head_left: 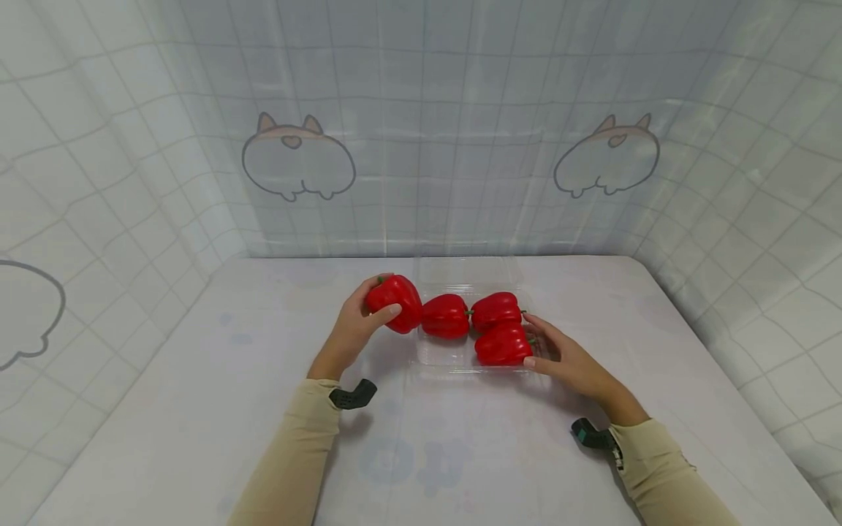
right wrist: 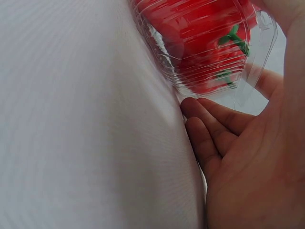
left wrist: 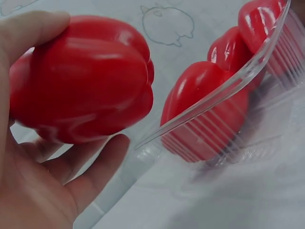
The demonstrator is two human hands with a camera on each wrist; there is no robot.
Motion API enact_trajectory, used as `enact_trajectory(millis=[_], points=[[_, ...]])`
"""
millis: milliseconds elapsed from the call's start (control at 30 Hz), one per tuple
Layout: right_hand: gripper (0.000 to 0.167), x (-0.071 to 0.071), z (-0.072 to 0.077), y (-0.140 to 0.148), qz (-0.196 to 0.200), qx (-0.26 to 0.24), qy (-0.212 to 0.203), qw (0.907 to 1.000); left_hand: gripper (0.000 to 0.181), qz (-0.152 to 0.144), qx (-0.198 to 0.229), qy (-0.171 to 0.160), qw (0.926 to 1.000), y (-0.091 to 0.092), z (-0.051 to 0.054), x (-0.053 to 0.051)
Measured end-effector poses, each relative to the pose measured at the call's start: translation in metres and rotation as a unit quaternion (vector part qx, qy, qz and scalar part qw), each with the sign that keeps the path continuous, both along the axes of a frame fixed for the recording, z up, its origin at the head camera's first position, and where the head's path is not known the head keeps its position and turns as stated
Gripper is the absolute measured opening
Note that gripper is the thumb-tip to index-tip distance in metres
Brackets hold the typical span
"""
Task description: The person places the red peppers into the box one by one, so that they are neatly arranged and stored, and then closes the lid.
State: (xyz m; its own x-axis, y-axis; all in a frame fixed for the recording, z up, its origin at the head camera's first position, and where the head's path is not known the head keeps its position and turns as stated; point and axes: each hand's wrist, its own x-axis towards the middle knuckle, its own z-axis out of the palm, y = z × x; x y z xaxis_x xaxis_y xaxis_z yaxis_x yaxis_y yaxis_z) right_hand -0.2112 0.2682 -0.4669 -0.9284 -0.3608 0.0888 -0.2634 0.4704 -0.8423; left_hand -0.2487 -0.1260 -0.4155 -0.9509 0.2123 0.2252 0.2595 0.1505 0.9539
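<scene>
My left hand (head_left: pixel 351 329) grips a red bell pepper (head_left: pixel 397 302) just outside the left end of a clear plastic container (head_left: pixel 442 356). In the left wrist view, thumb and fingers wrap that pepper (left wrist: pixel 90 78), raised beside the container's rim (left wrist: pixel 214 99). Inside lie three more red peppers: one at the left (head_left: pixel 445 316), one at the back right (head_left: pixel 496 310) and one at the front right (head_left: pixel 503 345). My right hand (head_left: pixel 571 363) holds the container's right end, thumb at the front corner. Green stems (right wrist: pixel 233 38) show through the ribbed wall in the right wrist view.
The container's clear lid (head_left: pixel 467 270) lies folded back behind it. A white cloth-covered table (head_left: pixel 263 438) spreads around. Grid-patterned curtains (head_left: pixel 454 146) with cartoon animal drawings stand behind and at both sides. Each wrist carries a dark device (head_left: pixel 353 395).
</scene>
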Motion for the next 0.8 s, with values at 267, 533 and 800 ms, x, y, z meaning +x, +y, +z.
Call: enact_trajectory(millis=[267, 533, 800], points=[[0.090, 0.000, -0.001, 0.000, 0.000, -0.002, 0.002, 1.0000, 0.067, 0.018, -0.028, -0.011, 0.9994, 0.008, -0.001, -0.001], [0.092, -0.001, 0.000, -0.001, -0.003, 0.000, -0.002, 1.0000, 0.077, 0.011, -0.051, -0.007, 0.9986, 0.016, 0.003, 0.001], [0.093, 0.000, 0.000, -0.001, -0.005, -0.002, -0.007, 1.0000, 0.076, 0.000, -0.058, 0.003, 0.9983, 0.020, 0.001, 0.001]])
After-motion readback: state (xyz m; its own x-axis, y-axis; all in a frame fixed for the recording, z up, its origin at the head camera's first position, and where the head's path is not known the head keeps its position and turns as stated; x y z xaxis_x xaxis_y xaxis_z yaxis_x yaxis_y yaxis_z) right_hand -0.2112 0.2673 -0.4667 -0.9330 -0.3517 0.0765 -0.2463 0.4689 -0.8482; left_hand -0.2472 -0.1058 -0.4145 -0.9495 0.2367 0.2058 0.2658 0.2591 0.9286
